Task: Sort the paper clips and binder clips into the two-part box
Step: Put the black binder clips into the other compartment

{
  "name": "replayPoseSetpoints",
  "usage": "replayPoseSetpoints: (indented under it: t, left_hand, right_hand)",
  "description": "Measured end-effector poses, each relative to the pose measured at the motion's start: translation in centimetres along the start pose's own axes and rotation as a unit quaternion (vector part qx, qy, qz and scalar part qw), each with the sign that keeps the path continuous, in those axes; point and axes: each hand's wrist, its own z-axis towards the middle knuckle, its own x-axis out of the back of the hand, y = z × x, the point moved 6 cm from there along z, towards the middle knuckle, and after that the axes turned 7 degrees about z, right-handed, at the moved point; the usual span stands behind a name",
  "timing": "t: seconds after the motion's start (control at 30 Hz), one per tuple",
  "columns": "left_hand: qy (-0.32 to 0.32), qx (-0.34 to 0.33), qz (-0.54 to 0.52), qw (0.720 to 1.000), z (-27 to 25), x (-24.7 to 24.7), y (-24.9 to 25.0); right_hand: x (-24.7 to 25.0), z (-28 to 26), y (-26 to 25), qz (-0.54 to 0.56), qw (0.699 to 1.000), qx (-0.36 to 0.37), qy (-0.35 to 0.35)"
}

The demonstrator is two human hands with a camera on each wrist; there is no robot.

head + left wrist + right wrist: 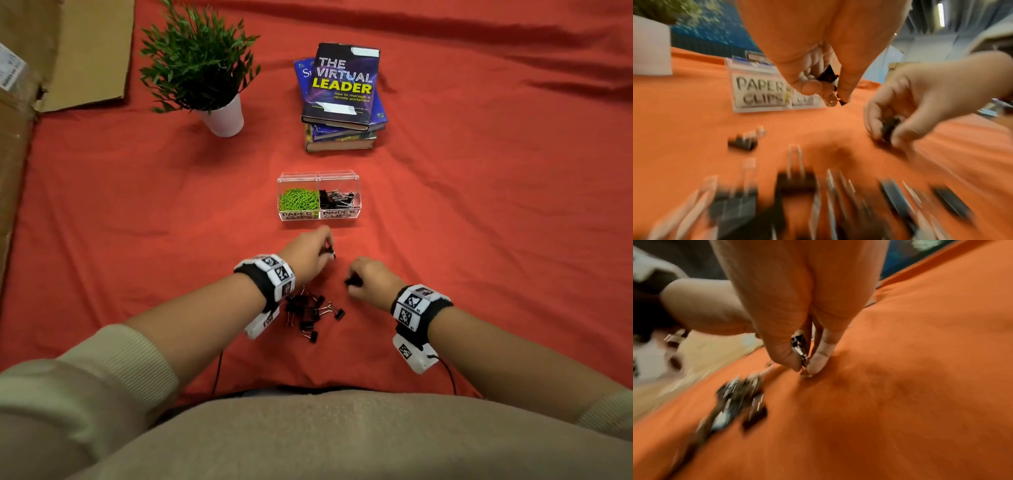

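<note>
A clear two-part box (pixel 318 197) is seen standing on a red cloth (pixel 479 205), its left compartment, labelled "PAPER CLIPS", filled with green paper clips (pixel 298 199) and its right compartment, labelled "BINDER CLIPS", partly filled with black binder clips (pixel 339 199). Just in front of the box, the left hand (pixel 310 255) is raised above the cloth with its fingers curled, and a black binder clip (pixel 827 76) with silver wire handles is pinched between thumb and fingertips. To its right and nearer the body, the right hand (pixel 368 279) is lowered to the cloth, its thumb and fingers closed on another binder clip (pixel 799 345), with the fingertips (pixel 817 363) pressed against the fabric. A loose pile of black binder clips (pixel 311 313) is left on the cloth below the left wrist, well short of the box; in both wrist views it is blurred. Beyond the box, a stack of books (pixel 342 99) is topped by a volume titled "The Virtual Leader", and a potted plant (pixel 202 68) in a white pot is set to its left. Flattened cardboard (pixel 85 51) is laid along the far left edge.
</note>
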Motion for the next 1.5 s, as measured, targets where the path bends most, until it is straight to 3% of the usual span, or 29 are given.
replayPoseSetpoints:
  t: [0.07, 0.17, 0.27, 0.43, 0.53, 0.63, 0.8, 0.9, 1.0, 1.13, 1.23, 1.33, 1.5]
  left_hand:
    - [0.042, 0.002, -0.009, 0.999, 1.9, 2.3, 0.4]
    - [0.096, -0.003, -0.012, 0.995, 5.0, 5.3, 1.3]
    - [0.121, -0.002, -0.002, 0.993, 7.4, 6.7, 2.0]
    - [0.094, -0.017, 0.089, 0.991, 9.0, 5.9, 1.7]
    - [0.070, -0.033, 0.193, 0.978, 9.0, 5.0, 1.2]
    - [0.068, -0.036, 0.223, 0.972, 8.7, 4.4, 0.6]
    - [0.114, -0.035, 0.179, 0.977, 6.7, 5.3, -0.2]
    - [0.136, -0.023, 0.144, 0.980, 4.1, 5.0, -1.3]
    - [0.069, -0.034, 0.111, 0.991, 0.9, 2.9, -3.0]
    - [-0.034, -0.028, 0.139, 0.989, -3.0, -0.4, -5.4]
    - [-0.071, -0.025, 0.156, 0.985, -4.6, -2.3, -6.4]
    - [-0.060, -0.026, 0.151, 0.986, -5.0, -2.8, -6.5]
    - [-0.022, -0.024, 0.121, 0.992, -5.1, -2.8, -6.0]
  right_hand:
    - [2.0, 0.4, 0.9, 0.121, 0.990, -0.057, 0.049]
    - [5.4, 1.6, 1.4, 0.302, 0.942, -0.112, 0.095]
    - [9.5, 3.5, 0.5, 0.349, 0.920, -0.098, 0.147]
    - [13.5, 7.3, -1.4, 0.257, 0.947, -0.062, 0.182]
    - [14.1, 8.7, -2.6, 0.164, 0.964, -0.042, 0.203]
    - [13.7, 9.7, -3.6, 0.093, 0.974, -0.017, 0.208]
    - [11.8, 10.9, -4.2, -0.031, 0.990, -0.005, 0.136]
    - [11.1, 10.1, -4.7, -0.057, 0.988, 0.020, 0.144]
    - [9.0, 7.8, -6.1, -0.063, 0.988, 0.071, 0.120]
    - [2.1, 3.6, -7.8, -0.101, 0.984, 0.126, -0.080]
    - [-2.2, 1.4, -7.7, -0.101, 0.974, 0.134, -0.149]
    - [-4.2, 0.5, -7.1, -0.108, 0.972, 0.125, -0.166]
    - [-4.5, 0.0, -6.5, -0.122, 0.975, 0.137, -0.128]
